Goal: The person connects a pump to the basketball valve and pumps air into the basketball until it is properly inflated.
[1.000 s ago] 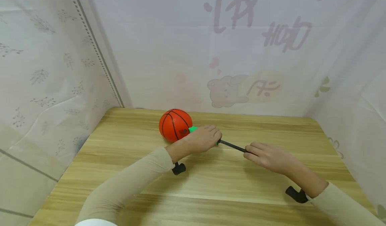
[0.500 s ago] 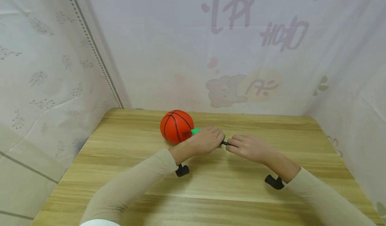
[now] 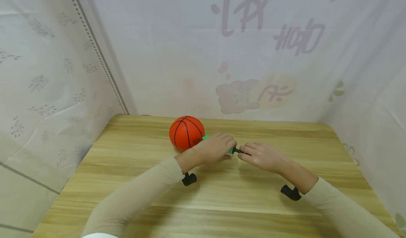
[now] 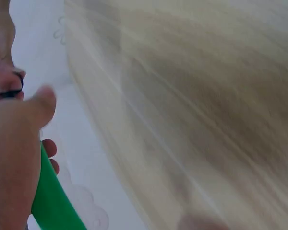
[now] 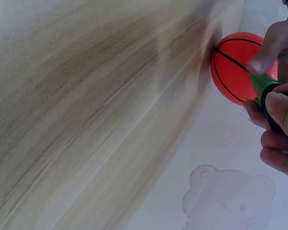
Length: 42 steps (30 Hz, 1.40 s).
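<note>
An orange-red toy basketball (image 3: 184, 132) with black lines sits on the wooden table, left of my hands. The green barrel of a hand pump (image 4: 57, 206) runs from the ball's side under my left hand (image 3: 215, 148), which grips it. In the right wrist view the left thumb looks lifted off the barrel. A short length of black rod (image 3: 237, 150) shows between the hands. My right hand (image 3: 261, 157) holds the pump's black handle (image 5: 273, 112), close to the left hand. Whether a needle enters the ball is hidden.
The wooden table (image 3: 222, 192) reaches back to a pale printed curtain (image 3: 171, 54), which also hangs along the left and right sides. Black camera mounts (image 3: 189, 179) stick out under both wrists.
My right hand has moved left towards the left hand, and the long black rod seen earlier has mostly gone into the green barrel. The ball has barely shifted.
</note>
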### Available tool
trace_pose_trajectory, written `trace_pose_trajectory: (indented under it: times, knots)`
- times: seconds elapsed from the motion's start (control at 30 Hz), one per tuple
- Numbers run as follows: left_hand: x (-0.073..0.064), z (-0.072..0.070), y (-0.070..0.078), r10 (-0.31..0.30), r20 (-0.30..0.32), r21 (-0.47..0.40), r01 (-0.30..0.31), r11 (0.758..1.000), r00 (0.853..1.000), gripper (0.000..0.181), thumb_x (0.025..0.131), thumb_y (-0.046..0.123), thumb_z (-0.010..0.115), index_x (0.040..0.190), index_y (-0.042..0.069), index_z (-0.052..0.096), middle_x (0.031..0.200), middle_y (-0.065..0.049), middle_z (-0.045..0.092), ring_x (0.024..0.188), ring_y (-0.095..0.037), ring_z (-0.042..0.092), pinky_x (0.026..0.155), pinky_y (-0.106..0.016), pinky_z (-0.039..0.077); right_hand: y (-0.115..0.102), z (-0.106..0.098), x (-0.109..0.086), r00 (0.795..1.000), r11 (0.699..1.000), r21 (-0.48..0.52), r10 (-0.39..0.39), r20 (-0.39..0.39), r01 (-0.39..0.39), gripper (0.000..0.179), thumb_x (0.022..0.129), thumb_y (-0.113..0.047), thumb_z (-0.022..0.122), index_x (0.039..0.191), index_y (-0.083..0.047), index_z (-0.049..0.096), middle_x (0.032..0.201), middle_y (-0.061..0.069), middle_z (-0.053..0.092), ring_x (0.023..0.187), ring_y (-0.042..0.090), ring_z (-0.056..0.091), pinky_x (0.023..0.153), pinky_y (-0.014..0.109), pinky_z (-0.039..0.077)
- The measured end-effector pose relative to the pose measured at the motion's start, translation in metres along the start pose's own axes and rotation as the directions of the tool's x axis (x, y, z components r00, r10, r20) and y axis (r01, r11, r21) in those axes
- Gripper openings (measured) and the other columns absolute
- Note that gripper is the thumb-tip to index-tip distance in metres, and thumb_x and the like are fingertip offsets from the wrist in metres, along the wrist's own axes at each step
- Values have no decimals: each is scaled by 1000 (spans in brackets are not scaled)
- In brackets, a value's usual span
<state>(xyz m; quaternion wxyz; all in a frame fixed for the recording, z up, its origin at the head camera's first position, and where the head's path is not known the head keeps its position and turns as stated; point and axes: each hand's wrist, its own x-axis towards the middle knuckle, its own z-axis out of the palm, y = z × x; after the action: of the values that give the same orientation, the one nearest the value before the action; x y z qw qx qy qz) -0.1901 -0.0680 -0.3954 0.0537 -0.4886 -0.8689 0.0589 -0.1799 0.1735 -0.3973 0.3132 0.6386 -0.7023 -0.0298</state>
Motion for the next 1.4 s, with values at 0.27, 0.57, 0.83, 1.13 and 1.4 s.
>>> trace_pose_trajectory:
  times: [0.27, 0.57, 0.83, 1.13, 1.4]
  knots:
    - [-33, -13, -38, -152, -66, -84, 146, 986, 986, 91, 89, 72, 60, 150, 7, 43, 147, -7, 49, 138, -26, 43, 116, -48, 30, 3, 3, -8, 1000, 1000, 0, -16, -13, 16, 52, 113, -7, 19, 98, -4, 69, 95, 8, 69, 79, 18, 64, 66, 26, 56]
    - [-72, -9, -70, -306, -59, -143, 295, 945, 950, 88, 86, 69, 67, 150, 14, 46, 150, -11, 46, 144, -36, 33, 112, -65, 26, 5, 2, -17, 999, 1000, 1, -12, -37, 12, 51, 113, -6, 22, 97, -3, 70, 95, 10, 70, 80, 19, 65, 66, 27, 56]
    - [-86, 0, -78, -324, -106, -230, 294, 928, 940, 84, 80, 63, 78, 144, 15, 53, 146, -15, 46, 137, -34, 38, 106, -61, 35, 9, 8, -21, 999, 999, 18, 27, -17, -27, 52, 113, -7, 19, 98, -2, 69, 97, 12, 70, 81, 21, 66, 69, 29, 58]
    - [-91, 8, -79, -358, -144, -299, 304, 904, 922, 83, 79, 63, 79, 142, 15, 53, 151, -15, 44, 141, -35, 37, 108, -60, 37, 8, 17, -29, 986, 986, 77, 142, 91, -149, 12, 91, 4, 66, 102, -3, 67, 104, 10, 68, 89, 21, 66, 74, 30, 58]
    - [-89, 15, -75, -413, -163, -301, 354, 886, 896, 79, 82, 61, 76, 143, 16, 53, 146, -13, 49, 136, -34, 42, 100, -61, 43, 1, 35, -34, 970, 970, 85, 218, 108, -227, 10, 89, 0, 69, 99, -3, 70, 103, 9, 69, 91, 21, 67, 73, 29, 58]
